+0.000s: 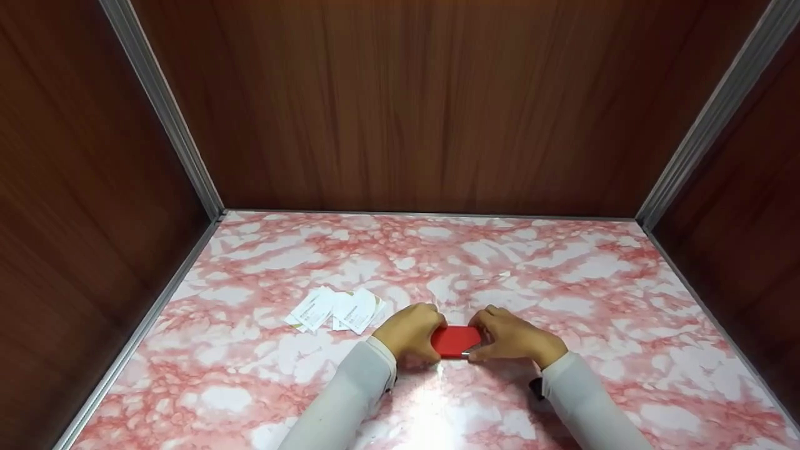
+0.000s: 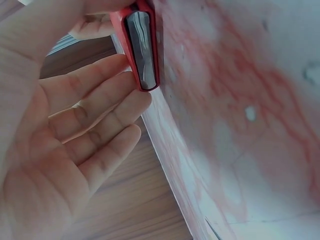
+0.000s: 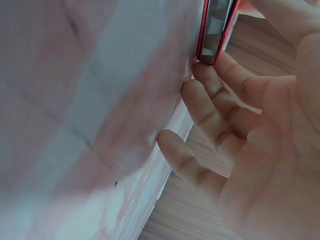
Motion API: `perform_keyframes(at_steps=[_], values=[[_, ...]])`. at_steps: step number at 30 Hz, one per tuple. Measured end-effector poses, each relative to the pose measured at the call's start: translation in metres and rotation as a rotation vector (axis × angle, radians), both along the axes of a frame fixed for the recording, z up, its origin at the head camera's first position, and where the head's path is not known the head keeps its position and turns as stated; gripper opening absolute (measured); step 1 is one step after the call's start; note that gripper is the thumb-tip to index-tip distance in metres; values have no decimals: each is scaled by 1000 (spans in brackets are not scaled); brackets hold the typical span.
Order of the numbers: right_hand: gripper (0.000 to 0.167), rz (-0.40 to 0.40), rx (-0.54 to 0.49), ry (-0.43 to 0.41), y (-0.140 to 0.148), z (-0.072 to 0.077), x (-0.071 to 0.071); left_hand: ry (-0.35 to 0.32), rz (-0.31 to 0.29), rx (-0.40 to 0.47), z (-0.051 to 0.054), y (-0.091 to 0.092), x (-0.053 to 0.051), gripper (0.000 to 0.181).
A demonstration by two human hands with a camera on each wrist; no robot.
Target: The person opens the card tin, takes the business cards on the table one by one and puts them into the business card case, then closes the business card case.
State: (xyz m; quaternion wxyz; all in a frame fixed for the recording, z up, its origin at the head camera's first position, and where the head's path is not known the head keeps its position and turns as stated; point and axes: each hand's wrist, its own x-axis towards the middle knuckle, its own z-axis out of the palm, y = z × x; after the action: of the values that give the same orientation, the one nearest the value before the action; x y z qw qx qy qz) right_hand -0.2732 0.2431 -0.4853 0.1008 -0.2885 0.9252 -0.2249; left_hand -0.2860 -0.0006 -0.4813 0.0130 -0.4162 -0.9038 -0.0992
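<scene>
With thumb and fingers of my left hand [image 1: 411, 332] and right hand [image 1: 517, 337] I pinch the red case [image 1: 455, 341] by opposite ends, roughly midway between the worktop [image 1: 400, 250]'s side edges. White printed squares [image 1: 357, 310] lie nearer the left edge.

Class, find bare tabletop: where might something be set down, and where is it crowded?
Bare tabletop lies between the right hand and right panel, and between the white cards and left panel. Crowded: the centre, where that hand and the left hand hold the red case, the cards close by.
</scene>
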Motion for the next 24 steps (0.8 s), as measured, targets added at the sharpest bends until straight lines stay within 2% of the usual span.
perform_keyframes(at_steps=[4,13,18,22,24], values=[[52,1,3,-19,0,1,-1,-17,-8,-8,1,-1,-1,42],[53,0,-2,-43,2,0,-4,-118,-29,18,3,-4,-6,40],[52,23,-22,-78,5,1,-5,-210,-11,35,7,-9,-8,35],[46,18,-37,-111,8,3,-6,-286,-9,89,12,-13,-10,25],[45,4,-37,-113,9,4,-5,-296,-27,135,14,-15,-11,18]])
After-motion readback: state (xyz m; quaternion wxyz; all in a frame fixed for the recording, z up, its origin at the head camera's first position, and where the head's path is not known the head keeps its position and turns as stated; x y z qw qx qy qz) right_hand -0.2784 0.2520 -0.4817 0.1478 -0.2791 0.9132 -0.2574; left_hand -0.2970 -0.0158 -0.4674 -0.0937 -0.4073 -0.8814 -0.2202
